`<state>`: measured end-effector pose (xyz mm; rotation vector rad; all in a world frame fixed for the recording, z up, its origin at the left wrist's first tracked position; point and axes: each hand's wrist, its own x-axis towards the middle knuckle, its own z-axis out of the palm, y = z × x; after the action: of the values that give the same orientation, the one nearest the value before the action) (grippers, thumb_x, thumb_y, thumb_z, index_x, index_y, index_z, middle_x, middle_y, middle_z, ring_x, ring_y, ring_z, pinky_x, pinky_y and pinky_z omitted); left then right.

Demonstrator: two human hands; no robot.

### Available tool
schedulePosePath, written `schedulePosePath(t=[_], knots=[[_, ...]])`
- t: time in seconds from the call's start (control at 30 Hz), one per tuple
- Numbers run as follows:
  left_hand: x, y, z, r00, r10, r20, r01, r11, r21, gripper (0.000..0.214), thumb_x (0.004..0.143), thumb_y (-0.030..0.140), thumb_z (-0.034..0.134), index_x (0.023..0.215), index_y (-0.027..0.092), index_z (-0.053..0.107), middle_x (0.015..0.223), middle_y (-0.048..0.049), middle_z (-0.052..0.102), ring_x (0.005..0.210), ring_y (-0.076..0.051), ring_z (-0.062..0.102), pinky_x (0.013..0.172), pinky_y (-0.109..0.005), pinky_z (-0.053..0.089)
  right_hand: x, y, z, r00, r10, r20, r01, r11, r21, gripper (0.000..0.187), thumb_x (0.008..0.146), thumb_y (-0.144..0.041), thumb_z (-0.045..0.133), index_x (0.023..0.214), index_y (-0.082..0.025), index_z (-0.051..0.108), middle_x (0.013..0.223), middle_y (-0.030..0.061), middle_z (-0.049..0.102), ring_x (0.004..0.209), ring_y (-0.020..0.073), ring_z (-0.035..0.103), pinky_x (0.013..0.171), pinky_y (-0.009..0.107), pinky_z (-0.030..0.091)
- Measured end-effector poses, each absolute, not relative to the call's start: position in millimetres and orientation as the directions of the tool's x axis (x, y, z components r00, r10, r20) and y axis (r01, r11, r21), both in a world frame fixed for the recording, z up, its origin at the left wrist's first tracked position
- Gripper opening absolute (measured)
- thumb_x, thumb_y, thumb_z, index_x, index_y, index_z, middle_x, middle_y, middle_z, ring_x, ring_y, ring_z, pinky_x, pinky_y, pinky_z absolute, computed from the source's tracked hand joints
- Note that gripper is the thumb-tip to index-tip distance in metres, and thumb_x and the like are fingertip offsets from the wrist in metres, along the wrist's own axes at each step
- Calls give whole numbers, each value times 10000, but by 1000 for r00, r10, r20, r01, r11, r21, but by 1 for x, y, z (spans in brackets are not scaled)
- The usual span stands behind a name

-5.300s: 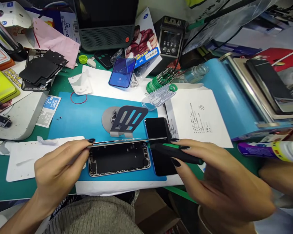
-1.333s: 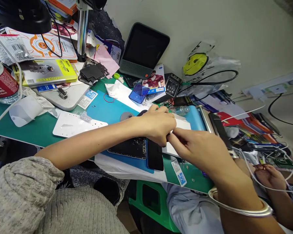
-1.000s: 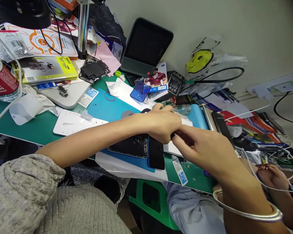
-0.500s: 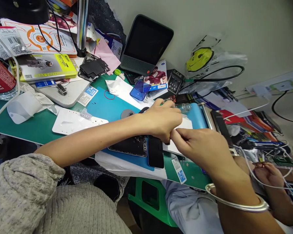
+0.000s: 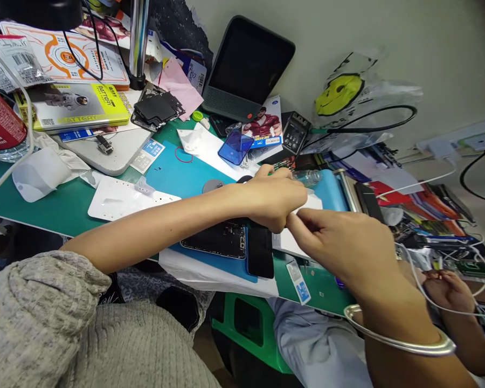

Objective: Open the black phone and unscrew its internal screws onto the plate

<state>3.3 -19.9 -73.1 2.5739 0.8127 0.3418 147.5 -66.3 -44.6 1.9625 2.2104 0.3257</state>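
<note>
My left hand [image 5: 275, 198] is closed, its fingers curled under and out of sight. Against it, thumb and fingertips pinched together, is my right hand [image 5: 341, 240], with a silver bangle on the wrist. Whatever the two hands hold between them is hidden. Below my left forearm lies an opened phone [image 5: 212, 243] with its dark inside showing, on a blue mat [image 5: 170, 167]. Beside it rests a black phone-sized slab [image 5: 261, 256]. A white box [image 5: 285, 242] sits partly under both hands.
Another person's hand [image 5: 448, 291] works at the far right near white cables. A battery box [image 5: 76, 108], a bottle [image 5: 2, 126] and a lamp post [image 5: 138, 43] stand left. A smart display [image 5: 248, 64] leans at the wall; a green stool [image 5: 250, 334] is below.
The view has shifted slightly, so the desk things appear a little further right. Both hands stay closed and pressed close together; the right wrist has moved slightly rightward in the picture.
</note>
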Motion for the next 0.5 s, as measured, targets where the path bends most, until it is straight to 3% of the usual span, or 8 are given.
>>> schedulePosePath(t=[0.13,0.3,0.4,0.5], knots=[[4,-19,-76,793,594,136,483,-749,453,123,708,161,682,828,182,671,1231,-74,618,1262,-318,393,1028,-481,285,144,-69,-41,-177,983,-53,968,184,172,409,624,-579,290,510,-223,457,470,31,494,468,149,345,504,249,209],[2,-19,-73,787,603,132,503,-750,429,114,699,142,668,808,176,672,1228,-70,619,1248,-316,402,1009,-476,308,144,-67,-41,-83,996,13,955,76,286,490,657,-615,203,454,-234,435,460,60,454,487,164,271,500,271,166],[2,-18,-70,826,561,63,475,-752,457,119,691,87,617,763,173,658,1210,-55,625,1258,-307,392,1007,-471,300,147,-65,-40,-154,987,-45,967,160,198,438,634,-600,287,545,-227,499,506,38,527,481,152,342,505,248,216],[2,-18,-71,831,552,71,461,-754,468,77,701,173,691,770,165,661,1181,-70,629,1266,-320,379,1013,-474,294,151,-64,-44,-240,969,-50,951,245,189,420,675,-549,281,520,-220,492,463,34,499,450,143,333,501,241,205]])
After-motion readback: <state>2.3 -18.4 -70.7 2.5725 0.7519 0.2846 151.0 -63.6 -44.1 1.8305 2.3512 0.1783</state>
